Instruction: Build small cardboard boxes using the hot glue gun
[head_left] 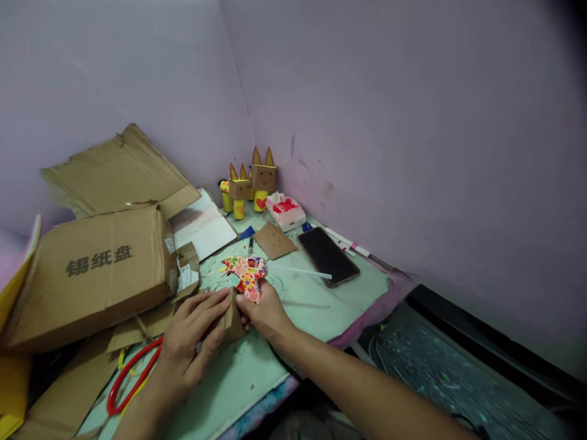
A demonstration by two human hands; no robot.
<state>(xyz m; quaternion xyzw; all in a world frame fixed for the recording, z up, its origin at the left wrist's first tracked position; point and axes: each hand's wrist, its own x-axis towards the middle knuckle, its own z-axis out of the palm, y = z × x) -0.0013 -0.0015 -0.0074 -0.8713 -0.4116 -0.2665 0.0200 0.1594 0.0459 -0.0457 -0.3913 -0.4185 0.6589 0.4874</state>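
A small folded cardboard piece [235,327] stands on the table's near side, between my two hands. The fingers of my left hand [195,330] press together over its left side and top. My right hand [266,311] pinches its right edge, thumb on the near side, other fingers mostly hidden. Just beyond, a floral-patterned glue gun [247,275] has its nozzle to the left, a clear glue stick [302,270] sticking out behind. Its handle end meets my right hand in the picture; whether they touch I cannot tell. Red-handled scissors [112,397] lie left of my left wrist.
A large cardboard box [101,269] and loose cardboard fill the left side. A black phone [328,255], a flat cardboard square [275,240] and a tissue pack [287,211] lie farther back. Small box-headed figures [263,180] stand in the corner by the walls.
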